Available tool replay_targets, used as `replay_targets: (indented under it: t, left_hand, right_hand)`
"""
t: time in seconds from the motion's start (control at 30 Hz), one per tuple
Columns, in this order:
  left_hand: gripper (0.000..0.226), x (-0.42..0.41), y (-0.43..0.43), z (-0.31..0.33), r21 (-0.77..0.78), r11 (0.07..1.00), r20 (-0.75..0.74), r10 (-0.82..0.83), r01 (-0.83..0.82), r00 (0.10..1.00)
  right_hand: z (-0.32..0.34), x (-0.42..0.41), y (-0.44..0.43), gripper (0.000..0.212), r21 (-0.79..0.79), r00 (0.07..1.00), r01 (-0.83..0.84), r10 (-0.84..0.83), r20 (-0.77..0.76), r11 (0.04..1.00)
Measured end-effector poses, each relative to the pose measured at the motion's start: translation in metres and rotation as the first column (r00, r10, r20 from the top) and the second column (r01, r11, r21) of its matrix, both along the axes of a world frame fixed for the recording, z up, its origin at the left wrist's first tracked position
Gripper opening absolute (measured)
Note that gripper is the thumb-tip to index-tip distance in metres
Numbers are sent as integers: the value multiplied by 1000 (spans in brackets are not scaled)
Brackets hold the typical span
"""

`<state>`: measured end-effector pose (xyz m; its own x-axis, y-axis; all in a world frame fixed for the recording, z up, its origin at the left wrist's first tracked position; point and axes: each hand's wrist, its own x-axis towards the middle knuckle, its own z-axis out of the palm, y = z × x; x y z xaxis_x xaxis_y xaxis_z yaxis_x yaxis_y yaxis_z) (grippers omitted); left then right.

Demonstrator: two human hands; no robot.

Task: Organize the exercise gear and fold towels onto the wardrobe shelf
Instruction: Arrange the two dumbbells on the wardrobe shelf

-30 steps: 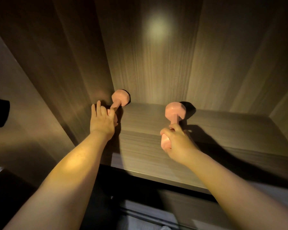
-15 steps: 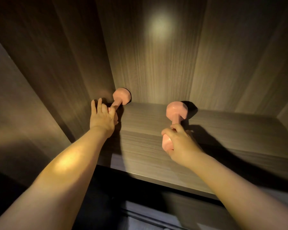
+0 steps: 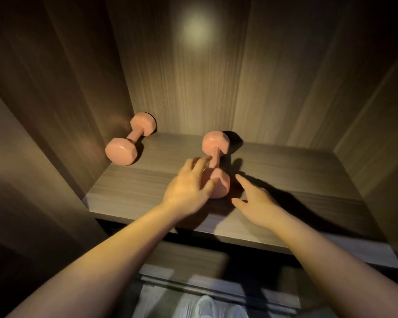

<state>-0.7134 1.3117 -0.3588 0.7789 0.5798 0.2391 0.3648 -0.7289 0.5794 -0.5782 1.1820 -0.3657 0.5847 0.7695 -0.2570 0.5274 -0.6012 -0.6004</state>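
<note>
Two pink dumbbells lie on the wooden wardrobe shelf [image 3: 296,180]. The left dumbbell [image 3: 130,138] rests alone against the left wall, near the back corner. The middle dumbbell [image 3: 216,154] lies pointing front to back. My left hand [image 3: 189,187] lies over its near end, fingers spread and touching it. My right hand [image 3: 253,203] hovers just right of that end, fingers straight, holding nothing.
The wardrobe's left wall [image 3: 55,111], back panel [image 3: 205,76] and right wall [image 3: 377,122] enclose the shelf. The right half of the shelf lies in shadow. Below the shelf edge something pale, perhaps cloth [image 3: 207,306], shows dimly.
My left hand left the left dumbbell and moved right onto the middle one. My right hand let go of the middle dumbbell and drew back to its right.
</note>
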Motion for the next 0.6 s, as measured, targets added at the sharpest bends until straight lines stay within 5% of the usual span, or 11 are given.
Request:
replay_targets:
  t: [0.17, 0.3, 0.6]
  left_hand:
    - [52, 17, -14, -6, 90, 996, -114, -19, 29, 993]
    - [50, 7, 6, -6, 115, 992, -125, -45, 60, 991]
    - [47, -37, 73, 6, 283, 959, -305, 68, 22, 950]
  right_hand:
    - [-5, -3, -2, 72, -70, 998, -48, 50, 28, 996]
    - [-9, -5, 7, 67, -139, 968, -135, 160, 192, 981]
    - [-31, -21, 64, 61, -98, 896, -278, 295, 331, 955]
